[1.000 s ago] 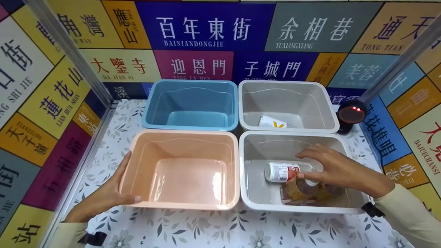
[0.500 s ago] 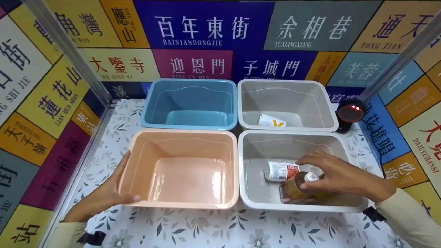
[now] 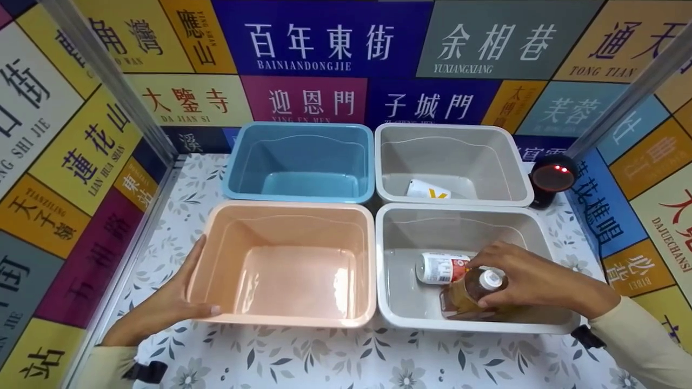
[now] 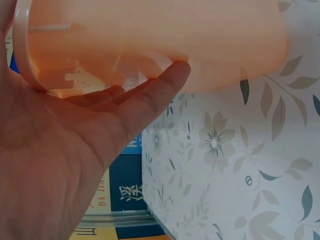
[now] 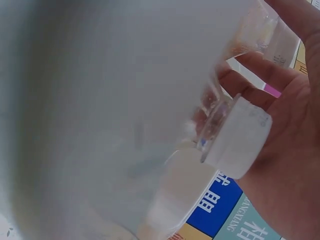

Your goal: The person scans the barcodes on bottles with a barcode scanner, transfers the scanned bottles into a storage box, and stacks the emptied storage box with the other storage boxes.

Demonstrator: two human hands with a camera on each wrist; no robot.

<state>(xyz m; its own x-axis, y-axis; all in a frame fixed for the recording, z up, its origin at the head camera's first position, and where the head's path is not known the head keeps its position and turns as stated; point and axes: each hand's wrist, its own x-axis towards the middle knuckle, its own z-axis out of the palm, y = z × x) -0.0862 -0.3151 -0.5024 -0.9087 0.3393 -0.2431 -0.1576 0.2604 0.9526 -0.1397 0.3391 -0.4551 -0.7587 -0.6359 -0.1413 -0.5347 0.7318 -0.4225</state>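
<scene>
Straight-fingered, the left hand (image 3: 173, 301) lies against the peach bin (image 3: 297, 281) at its left end, wrapped round no part of it: the fingers run along the outer wall and the thumb reaches to the near corner. From the left wrist I can see the palm and the long fingers flat to the plastic, with the flowered cloth (image 4: 215, 145) spread beside them. Behind the peach bin sits the blue bin (image 3: 311, 156).

To the right stand two pale grey bins, one behind the other. In the rear grey bin (image 3: 448, 148) lies a white item with a yellow mark (image 3: 427, 189), near the front wall. Inside the front grey bin (image 3: 413, 227), a white bottle with a red label (image 3: 440, 268) lies on its side, and just to its right is the brownish bottle (image 3: 459, 297), leaning, its white cap (image 3: 491, 279) uppermost.

That one is in the right hand (image 3: 521, 275). Thumb on the near side, fingers bent round the far side, the hand holds it by the upper part, and the cap sits between thumb and fingers, close to the palm. I can't tell whether its base touches the floor. Beyond the bins, at far right, stands a black device with red lights (image 3: 552, 175).
</scene>
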